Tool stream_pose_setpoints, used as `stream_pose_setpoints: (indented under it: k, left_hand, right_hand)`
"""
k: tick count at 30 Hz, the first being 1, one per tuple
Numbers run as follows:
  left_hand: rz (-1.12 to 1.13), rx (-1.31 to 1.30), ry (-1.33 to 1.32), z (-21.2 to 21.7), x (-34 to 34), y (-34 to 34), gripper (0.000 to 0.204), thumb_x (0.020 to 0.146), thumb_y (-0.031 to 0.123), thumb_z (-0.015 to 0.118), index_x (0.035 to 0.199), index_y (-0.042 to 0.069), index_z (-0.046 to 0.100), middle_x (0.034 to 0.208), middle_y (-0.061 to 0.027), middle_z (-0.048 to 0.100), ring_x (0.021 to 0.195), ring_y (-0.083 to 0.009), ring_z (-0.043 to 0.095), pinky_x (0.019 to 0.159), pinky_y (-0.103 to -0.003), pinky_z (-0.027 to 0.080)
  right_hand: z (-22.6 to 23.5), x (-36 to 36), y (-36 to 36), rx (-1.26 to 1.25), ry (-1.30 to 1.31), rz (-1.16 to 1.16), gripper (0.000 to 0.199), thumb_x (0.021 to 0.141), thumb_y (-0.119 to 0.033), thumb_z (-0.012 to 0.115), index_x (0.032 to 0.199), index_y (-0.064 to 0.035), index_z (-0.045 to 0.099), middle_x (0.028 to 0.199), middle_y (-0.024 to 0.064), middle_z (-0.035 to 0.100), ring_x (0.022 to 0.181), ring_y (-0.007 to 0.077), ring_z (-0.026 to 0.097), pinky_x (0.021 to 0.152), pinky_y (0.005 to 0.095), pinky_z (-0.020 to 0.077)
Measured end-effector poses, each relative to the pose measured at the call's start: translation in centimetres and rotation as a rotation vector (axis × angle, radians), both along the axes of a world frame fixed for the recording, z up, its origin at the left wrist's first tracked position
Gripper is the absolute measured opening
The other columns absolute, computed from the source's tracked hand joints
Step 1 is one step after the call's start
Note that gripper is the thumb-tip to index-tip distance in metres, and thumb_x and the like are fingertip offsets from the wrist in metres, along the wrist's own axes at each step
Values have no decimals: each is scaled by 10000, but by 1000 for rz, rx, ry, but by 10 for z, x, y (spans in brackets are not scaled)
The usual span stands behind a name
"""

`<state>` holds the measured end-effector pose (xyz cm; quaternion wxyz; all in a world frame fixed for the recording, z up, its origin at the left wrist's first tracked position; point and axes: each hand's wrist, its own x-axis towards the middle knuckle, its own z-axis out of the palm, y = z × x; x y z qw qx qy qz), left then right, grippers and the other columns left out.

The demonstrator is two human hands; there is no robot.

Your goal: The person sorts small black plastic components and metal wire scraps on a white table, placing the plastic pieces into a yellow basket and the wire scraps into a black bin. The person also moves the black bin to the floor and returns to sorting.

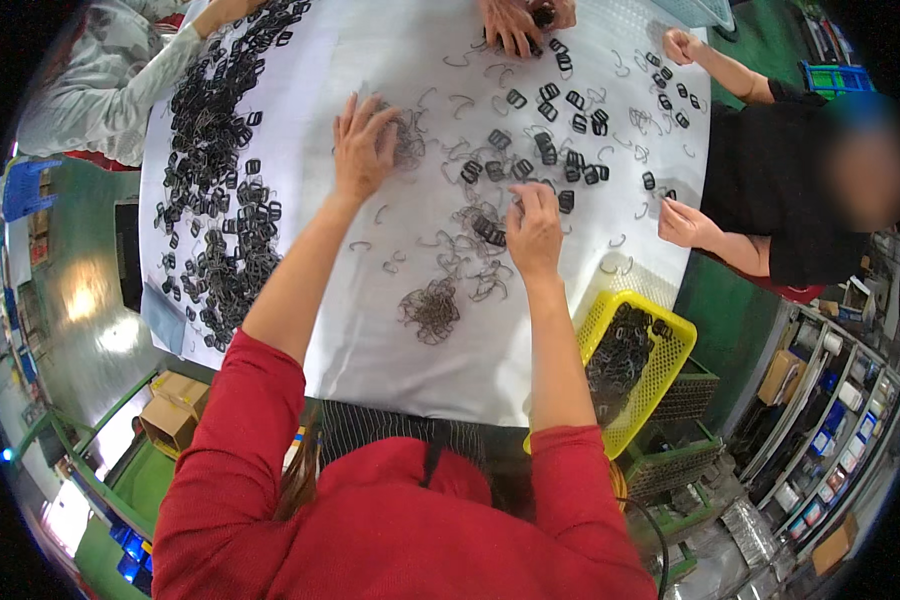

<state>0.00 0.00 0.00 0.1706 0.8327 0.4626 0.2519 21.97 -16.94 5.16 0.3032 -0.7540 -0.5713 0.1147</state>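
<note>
Left hand [363, 145] spread over tangled wire clips [407, 138], right hand [535, 232] pinching something hidden, fingertips obscured

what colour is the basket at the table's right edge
Yellow: the plastic basket holding dark buckles, best seen in the head view.

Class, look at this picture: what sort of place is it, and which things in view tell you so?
Probably a small factory or workshop for hand assembly. Several people sit round a white table strewn with black plastic buckles and wire clips; a yellow basket holds more parts, and storage shelves stand nearby.
</note>
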Motion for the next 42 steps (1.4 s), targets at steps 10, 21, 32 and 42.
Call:
stream_pose_setpoints:
  k: [10, 21, 32, 42]
  left_hand:
    - [-584, -107, 291, -3, -7, 66, 347, 910, 307, 405, 1243, 252, 486, 1388, 15, 347, 1344, -234, 160, 1093, -484, 48]
    - [-699, -494, 105, 14, -45, -144, 411, 839, 259, 522, 1230, 141, 472, 1355, -52, 379, 1338, -257, 184, 1075, -527, 76]
    - [-275, -43, -162, 10, 114, 17, 260, 796, 107, 562, 1052, 65, 550, 1033, -136, 547, 972, -320, 502, 842, -397, 414]
    - [-258, -400, 135, 1, 174, 52, 292, 723, 128, 648, 993, 57, 562, 960, -101, 595, 888, -261, 565, 767, -345, 460]
  right_hand:
    - [-31, 16, 89, 74, -77, 66, 232, 749, -57, 590, 978, -92, 570, 984, 84, 522, 937, 287, 511, 758, 384, 450]
    - [-38, 5, 101, -406, 47, -114, 262, 679, -187, 710, 897, -83, 610, 904, 95, 569, 841, 262, 565, 699, 367, 463]
    - [-11, 83, 17, -417, 865, -362, 181, 678, -103, 712, 823, -30, 633, 766, 41, 643, 743, 172, 603, 684, 277, 448]
    - [-23, 81, 74, -412, 445, -408, 233, 751, -199, 636, 926, -55, 579, 804, 57, 628, 780, 154, 613, 636, 285, 460]
